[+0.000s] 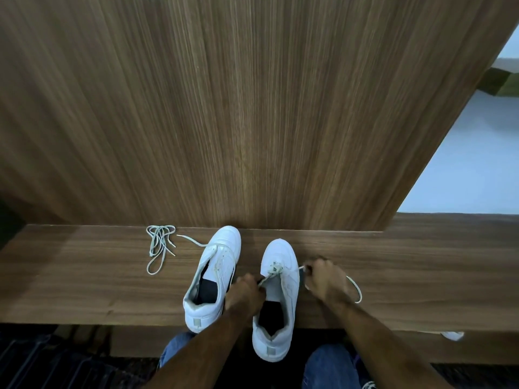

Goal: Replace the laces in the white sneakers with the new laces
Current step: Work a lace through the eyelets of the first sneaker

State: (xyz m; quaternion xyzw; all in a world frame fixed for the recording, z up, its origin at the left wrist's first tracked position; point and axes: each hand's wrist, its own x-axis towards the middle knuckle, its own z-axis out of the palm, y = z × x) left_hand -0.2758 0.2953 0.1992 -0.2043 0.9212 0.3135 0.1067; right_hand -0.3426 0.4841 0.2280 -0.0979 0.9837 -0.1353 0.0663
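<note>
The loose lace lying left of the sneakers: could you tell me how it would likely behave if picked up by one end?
The loose lace lies in limp loops on the shelf, so it would probably hang floppy. It looks thin, so likely very light. Its strands cross each other, so it might tangle.

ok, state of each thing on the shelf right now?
left sneaker: upright, one lace end trailing out left
right sneaker: upright, laced at lowest eyelets only
loose lace: bundled, untouched
left hand: pinching a lace end
right hand: gripping the other end, pulled right
</note>
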